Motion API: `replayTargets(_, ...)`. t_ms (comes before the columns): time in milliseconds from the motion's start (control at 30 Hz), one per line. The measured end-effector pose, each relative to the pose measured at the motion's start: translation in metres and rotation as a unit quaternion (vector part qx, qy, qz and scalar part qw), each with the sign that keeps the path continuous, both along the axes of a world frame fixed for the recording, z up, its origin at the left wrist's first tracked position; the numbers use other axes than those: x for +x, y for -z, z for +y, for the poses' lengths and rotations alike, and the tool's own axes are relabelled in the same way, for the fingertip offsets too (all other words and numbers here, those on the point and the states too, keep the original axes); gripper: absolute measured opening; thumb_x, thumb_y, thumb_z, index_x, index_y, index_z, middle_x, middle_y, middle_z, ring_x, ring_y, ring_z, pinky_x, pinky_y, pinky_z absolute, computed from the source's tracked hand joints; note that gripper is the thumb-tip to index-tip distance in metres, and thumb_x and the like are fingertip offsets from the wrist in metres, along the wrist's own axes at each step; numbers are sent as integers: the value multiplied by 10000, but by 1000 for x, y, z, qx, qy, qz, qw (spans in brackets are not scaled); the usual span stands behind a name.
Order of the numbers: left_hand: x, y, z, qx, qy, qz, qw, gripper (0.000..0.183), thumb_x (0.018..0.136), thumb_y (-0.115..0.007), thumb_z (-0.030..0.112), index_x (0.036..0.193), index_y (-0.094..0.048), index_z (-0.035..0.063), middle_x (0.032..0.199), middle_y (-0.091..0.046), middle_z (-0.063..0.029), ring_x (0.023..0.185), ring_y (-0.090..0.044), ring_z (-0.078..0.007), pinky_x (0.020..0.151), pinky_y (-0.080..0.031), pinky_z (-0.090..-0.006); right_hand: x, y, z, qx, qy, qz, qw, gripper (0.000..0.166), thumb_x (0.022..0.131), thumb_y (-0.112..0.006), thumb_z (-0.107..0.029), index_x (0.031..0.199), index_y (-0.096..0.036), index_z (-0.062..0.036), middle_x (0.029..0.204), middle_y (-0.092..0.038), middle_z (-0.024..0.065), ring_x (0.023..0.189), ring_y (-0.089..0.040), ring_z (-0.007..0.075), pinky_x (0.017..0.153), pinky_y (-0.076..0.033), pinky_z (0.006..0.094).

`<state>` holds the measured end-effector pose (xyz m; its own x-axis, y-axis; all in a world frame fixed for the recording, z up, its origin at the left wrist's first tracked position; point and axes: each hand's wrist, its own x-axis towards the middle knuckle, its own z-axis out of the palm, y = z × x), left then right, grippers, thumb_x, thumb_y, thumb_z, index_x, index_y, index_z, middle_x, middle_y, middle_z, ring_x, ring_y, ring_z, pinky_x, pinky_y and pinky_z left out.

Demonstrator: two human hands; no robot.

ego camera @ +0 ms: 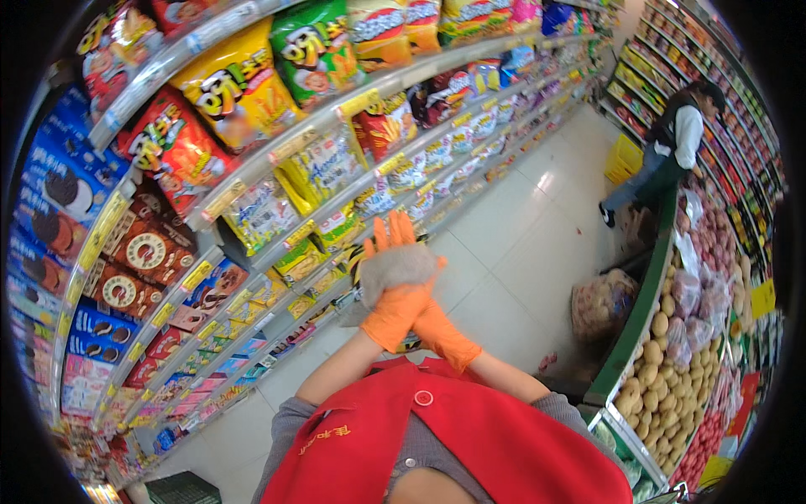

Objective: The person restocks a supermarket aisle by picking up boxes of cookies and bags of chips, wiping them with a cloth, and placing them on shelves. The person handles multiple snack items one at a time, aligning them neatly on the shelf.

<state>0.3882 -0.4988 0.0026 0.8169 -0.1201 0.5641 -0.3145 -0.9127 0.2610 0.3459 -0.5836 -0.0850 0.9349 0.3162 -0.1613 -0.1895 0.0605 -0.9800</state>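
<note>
Both hands wear orange rubber gloves and cross in front of my chest. My left hand (pixel 398 313) lies uppermost, against a grey cloth (pixel 398 268) bunched across the hands. The wrist of my right hand (pixel 446 335) passes beneath it, and most of that hand is covered. Orange fingers stick up straight beyond the cloth; they seem to belong to the right hand, but the overlap makes this uncertain. The hands are nearest a shelf of snack bags (pixel 324 164). How each set of fingers meets the cloth is partly hidden.
Shelves of biscuit boxes (pixel 135 252) curve along the left. To the right, a green-edged produce stand (pixel 636 302) bears potatoes (pixel 661 378). A person (pixel 674 132) leans over its far end, near a yellow basket (pixel 623 159). A filled sack (pixel 603 304) stands on the tiled floor (pixel 497 252).
</note>
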Motion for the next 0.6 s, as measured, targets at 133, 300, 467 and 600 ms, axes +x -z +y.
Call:
replayTargets(133,34,21,34,28,-15,-25,999,629,878,-680,363,1368,-476,26,1347,-545,-192,1266,-469,-374,1052,-336,-474,-28,-16,1,90,29,201,975,510,805,-746,-1,1288,-582,-18,1138,-701,63,978,-637,139,904,-501,331)
replayTargets(300,97,86,137,128,82,375,914,493,888,-642,467,916,-704,-21,979,-698,-226,863,-656,-412,751,-508,-497,-39,-15,-30,-38,21,50,998,548,796,-766,1,1306,-567,-21,1117,-705,50,1000,-612,116,915,-489,309)
replayTargets(467,70,148,167,157,69,422,890,658,914,-545,570,1017,-678,-66,1033,-670,-304,1021,-628,-456,872,-500,-478,-27,-34,-69,56,67,67,994,490,831,-744,22,1287,-575,-33,1130,-673,6,1036,-567,91,922,-480,292)
replayTargets(600,61,155,152,-222,-84,455,858,886,956,-378,676,1216,-567,-151,1179,-602,-376,1188,-558,-479,995,-444,-485,-21,-40,-90,66,146,74,984,442,848,-709,48,1262,-570,-15,1126,-686,45,1020,-612,132,912,-507,324)
